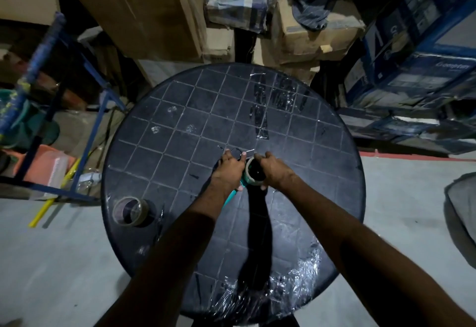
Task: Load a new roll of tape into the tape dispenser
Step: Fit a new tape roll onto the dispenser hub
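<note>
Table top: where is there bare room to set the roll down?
Bare squares lie on the table left of the left hand and beyond the spare roll. Stuck tape crowds the far right; crumpled film crowds the near edge.

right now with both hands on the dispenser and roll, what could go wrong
1. The right hand grips the tape roll while the left hand holds the teal tape dispenser; whether the roll is seated is hidden, so it may sit crooked or slip off.
2. The round table already carries stuck tape scraps; a loose end could catch there.
3. The spare roll sits near the table's edge and could get knocked off.
</note>
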`<control>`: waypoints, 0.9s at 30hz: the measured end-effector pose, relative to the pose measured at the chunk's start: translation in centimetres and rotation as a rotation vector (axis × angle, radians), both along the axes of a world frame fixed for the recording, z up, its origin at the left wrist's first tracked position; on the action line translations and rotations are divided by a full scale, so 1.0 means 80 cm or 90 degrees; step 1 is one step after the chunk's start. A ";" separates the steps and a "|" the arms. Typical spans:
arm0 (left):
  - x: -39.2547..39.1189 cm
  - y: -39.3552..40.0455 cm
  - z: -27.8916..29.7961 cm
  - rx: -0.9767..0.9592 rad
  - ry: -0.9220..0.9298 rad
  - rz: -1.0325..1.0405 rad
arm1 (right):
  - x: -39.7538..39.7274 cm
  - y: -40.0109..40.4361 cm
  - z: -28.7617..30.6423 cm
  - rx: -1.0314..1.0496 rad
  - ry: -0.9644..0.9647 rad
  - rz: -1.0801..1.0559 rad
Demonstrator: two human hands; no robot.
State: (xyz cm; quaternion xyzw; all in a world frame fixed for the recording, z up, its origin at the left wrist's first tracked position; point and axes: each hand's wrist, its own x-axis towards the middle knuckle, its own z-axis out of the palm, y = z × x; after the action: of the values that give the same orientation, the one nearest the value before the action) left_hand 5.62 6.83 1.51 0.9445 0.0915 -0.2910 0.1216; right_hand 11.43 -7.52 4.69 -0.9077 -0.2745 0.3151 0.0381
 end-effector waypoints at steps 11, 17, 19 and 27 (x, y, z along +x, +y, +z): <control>-0.003 0.015 -0.003 -0.123 -0.064 0.050 | -0.018 -0.005 -0.006 0.058 -0.002 -0.091; -0.006 0.011 -0.009 -0.117 -0.033 0.055 | -0.017 -0.010 -0.008 0.094 0.021 -0.133; -0.007 0.005 -0.006 -0.110 -0.024 0.066 | -0.008 -0.013 -0.010 0.103 0.045 -0.132; 0.014 -0.010 0.020 -0.034 0.027 0.070 | 0.008 -0.011 -0.015 0.082 0.045 -0.104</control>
State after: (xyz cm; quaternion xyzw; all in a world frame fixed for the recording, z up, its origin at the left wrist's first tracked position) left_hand 6.74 6.01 3.15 0.9282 0.1376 -0.3061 0.1608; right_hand 12.04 -8.39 3.47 -0.9109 -0.2178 0.3248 0.1314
